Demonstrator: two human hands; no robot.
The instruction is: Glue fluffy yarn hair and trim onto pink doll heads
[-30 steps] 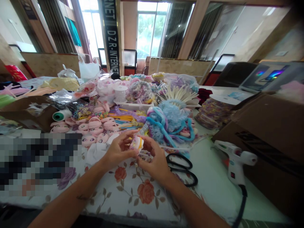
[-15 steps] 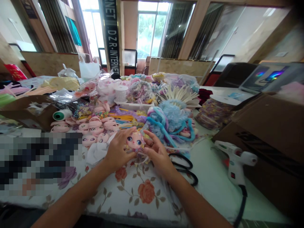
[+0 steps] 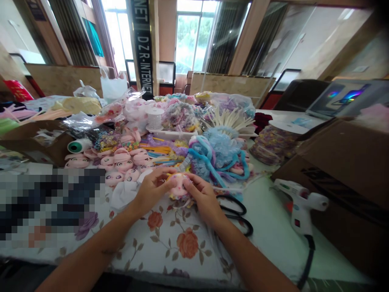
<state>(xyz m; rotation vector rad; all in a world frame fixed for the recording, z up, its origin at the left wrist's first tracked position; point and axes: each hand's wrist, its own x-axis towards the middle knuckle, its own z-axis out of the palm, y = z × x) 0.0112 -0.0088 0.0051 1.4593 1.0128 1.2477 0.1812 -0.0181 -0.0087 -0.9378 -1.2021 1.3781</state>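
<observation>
A pink doll head [image 3: 179,187] with colourful fuzzy trim around its lower edge is held between both hands, low over the flowered tablecloth. My left hand [image 3: 154,188] grips its left side, thumb pressed on the face. On the other side my right hand [image 3: 203,194] closes on it the same way, its thumb also on the face. The two thumbs cover the eyes. Black-handled scissors [image 3: 232,206] lie just right of my right hand. Several more doll heads [image 3: 124,164] with painted faces sit in a cluster left of my left hand, beside white cloth [image 3: 123,194].
A white glue gun [image 3: 299,207] leans by a cardboard box [image 3: 343,182] at the right. Blue fluffy yarn [image 3: 220,152], a spool of mixed yarn [image 3: 272,144] and a green-ended thread cone [image 3: 79,146] stand behind. Another open box [image 3: 33,142] is at the left.
The doll head has tipped and shifted slightly right. My fingers, spread around it before, have closed in, and both thumbs have moved onto its face.
</observation>
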